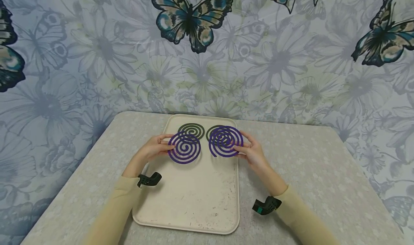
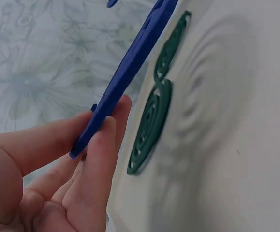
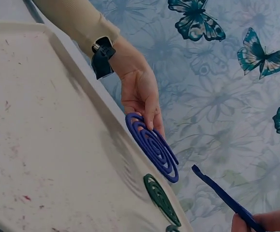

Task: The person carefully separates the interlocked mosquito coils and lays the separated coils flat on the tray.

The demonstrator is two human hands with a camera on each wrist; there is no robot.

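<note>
My left hand pinches the outer edge of a purple-blue mosquito coil, thumb on one face and fingers on the other. In the left wrist view that coil appears almost edge-on, tilted above the tray. A second purple-blue coil is held by its right edge in my right hand. Behind the held coils, two green mosquito coils lie side by side on the tray: the left one partly covered, the right one mostly hidden. The left wrist view shows a green coil lying flat.
A cream rectangular tray with raised rim and reddish specks lies on the pale patterned table. Behind the table's far edge stands a wall covered in flowers and butterflies. Both wrists wear black devices.
</note>
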